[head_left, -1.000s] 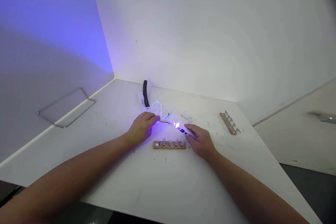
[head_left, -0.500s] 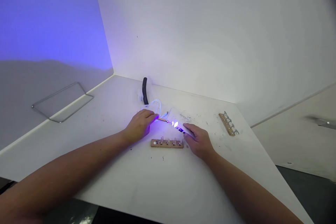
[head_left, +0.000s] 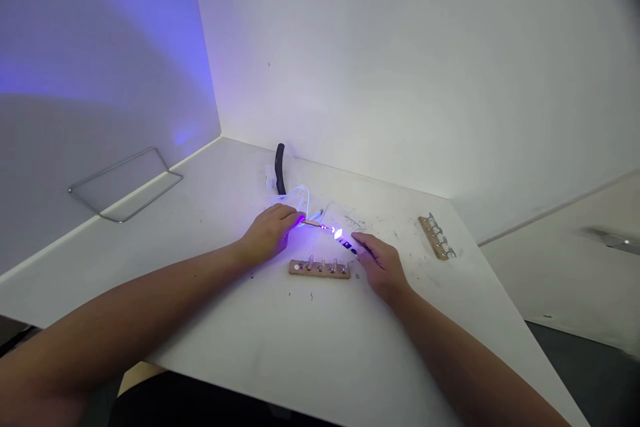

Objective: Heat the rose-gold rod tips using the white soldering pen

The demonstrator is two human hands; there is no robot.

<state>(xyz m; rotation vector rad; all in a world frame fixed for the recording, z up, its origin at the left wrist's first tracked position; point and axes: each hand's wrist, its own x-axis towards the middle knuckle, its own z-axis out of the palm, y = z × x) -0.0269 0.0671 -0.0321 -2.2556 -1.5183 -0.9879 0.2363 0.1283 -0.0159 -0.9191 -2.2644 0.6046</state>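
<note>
Pinched in the fingers of my left hand [head_left: 270, 232] is a thin tan stick [head_left: 313, 223], with a small pinkish piece at its far tip. My right hand [head_left: 384, 267] grips a slim white handheld lamp [head_left: 347, 245] with dark markings. The lamp's head glows violet close to the stick's tip; glare hides whether they touch. Below and between both hands lies a brown strip [head_left: 320, 270] bearing several small clear upright pieces and a white dot at its left end. A thin white cable [head_left: 306, 195] loops behind my left hand.
A second brown strip [head_left: 433, 237] with several shiny clear pieces lies right. At the back are a black curved bar [head_left: 280, 169] and a small translucent item [head_left: 271, 177]. A bent wire frame [head_left: 125, 160] rests against the left wall. Dark crumbs dot the white table [head_left: 300, 347].
Both hands keep their holds, the stick's tip staying by the lit lamp. The violet patch on the left wall has changed shape. The whole view has shifted slightly.
</note>
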